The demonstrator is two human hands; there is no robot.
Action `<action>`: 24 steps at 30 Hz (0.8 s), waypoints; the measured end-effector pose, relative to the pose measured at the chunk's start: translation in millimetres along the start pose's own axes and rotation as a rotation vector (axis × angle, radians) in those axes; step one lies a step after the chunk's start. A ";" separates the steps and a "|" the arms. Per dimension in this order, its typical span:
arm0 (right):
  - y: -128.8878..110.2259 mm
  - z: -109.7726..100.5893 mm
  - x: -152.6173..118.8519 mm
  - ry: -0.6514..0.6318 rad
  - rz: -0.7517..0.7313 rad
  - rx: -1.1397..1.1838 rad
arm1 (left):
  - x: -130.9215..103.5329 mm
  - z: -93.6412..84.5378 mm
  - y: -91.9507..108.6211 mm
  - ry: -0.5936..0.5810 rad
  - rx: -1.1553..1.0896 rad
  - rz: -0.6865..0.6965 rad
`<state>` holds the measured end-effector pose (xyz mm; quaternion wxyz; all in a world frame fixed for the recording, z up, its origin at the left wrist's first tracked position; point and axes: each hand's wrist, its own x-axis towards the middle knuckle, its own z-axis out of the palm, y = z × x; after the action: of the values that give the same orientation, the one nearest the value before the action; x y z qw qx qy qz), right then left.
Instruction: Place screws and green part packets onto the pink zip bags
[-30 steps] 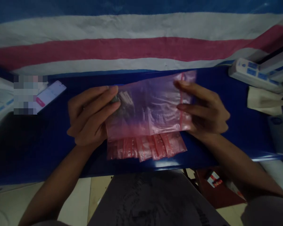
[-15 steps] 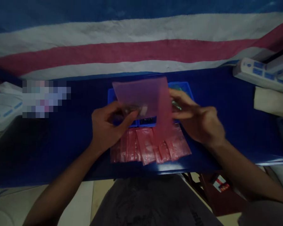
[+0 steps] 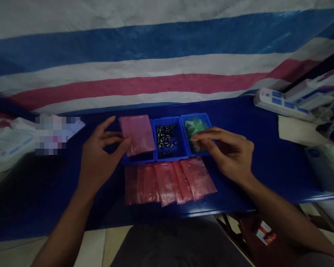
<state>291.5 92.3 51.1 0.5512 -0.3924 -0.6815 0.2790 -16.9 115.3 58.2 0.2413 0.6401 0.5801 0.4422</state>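
Observation:
A pink plastic bag (image 3: 139,134) hangs over the left blue tray, its near left edge between the thumb and fingers of my left hand (image 3: 101,154). The index finger of that hand is raised off the bag. My right hand (image 3: 228,148) has its thumb and fingertips pinched together over the right blue tray (image 3: 208,120), among small green packets (image 3: 195,125). What the fingertips hold, if anything, is hidden. Between the hands, the middle blue tray (image 3: 179,148) holds several small black screw-like parts (image 3: 163,136). The left tray (image 3: 141,160) is mostly covered by the bag.
Pink bags (image 3: 167,185) lie overlapping in a row in front of the trays on the blue table (image 3: 239,111). A white power strip (image 3: 281,104) and a pale cloth-like piece (image 3: 297,129) are at the right. Papers (image 3: 75,128) and white items lie at the left.
My left hand has moved left and lowered the pink bag over the left tray. My right hand has left the bag and now pinches over the green packets. The view has tilted up.

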 end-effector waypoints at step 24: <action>-27.8 -23.7 -22.1 -0.836 0.204 -0.781 | 39.3 15.7 -1.3 -0.685 0.464 0.381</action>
<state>310.0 57.5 67.5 0.0200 -0.4866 -0.8524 0.1901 -6.7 156.4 60.6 0.1840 0.8820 0.4223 0.0998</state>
